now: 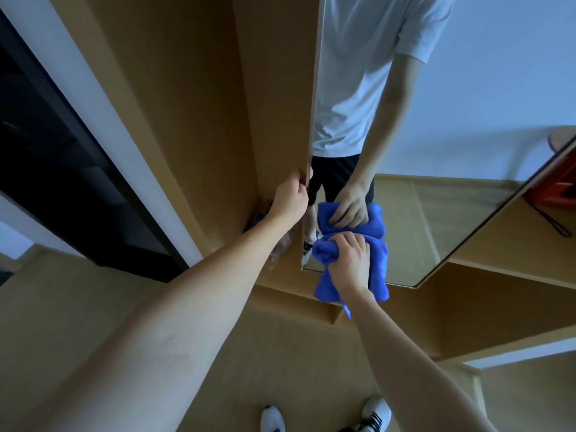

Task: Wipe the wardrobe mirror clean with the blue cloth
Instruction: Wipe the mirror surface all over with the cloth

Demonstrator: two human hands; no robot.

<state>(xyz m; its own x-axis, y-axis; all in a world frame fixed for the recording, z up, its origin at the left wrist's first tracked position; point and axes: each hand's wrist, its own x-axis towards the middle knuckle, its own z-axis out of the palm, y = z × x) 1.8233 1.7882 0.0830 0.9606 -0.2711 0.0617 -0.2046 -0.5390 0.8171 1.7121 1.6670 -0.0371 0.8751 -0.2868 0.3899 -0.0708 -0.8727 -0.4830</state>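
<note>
The wardrobe mirror point(436, 151) is mounted on a wooden door and fills the upper right of the head view. My right hand point(350, 260) grips a bunched blue cloth point(378, 275) and presses it against the glass near the mirror's lower left corner. The cloth and hand are reflected just above. My left hand point(291, 199) holds the door's left edge point(314, 120), fingers curled round it.
The wardrobe's wooden side panel point(193, 104) stands left of the door, with a dark doorway point(46, 151) beyond. Wooden shelves point(498, 275) run to the right of the mirror. My two shoes point(324, 416) stand on the wooden floor below. A red object point(558, 179) shows at the far right.
</note>
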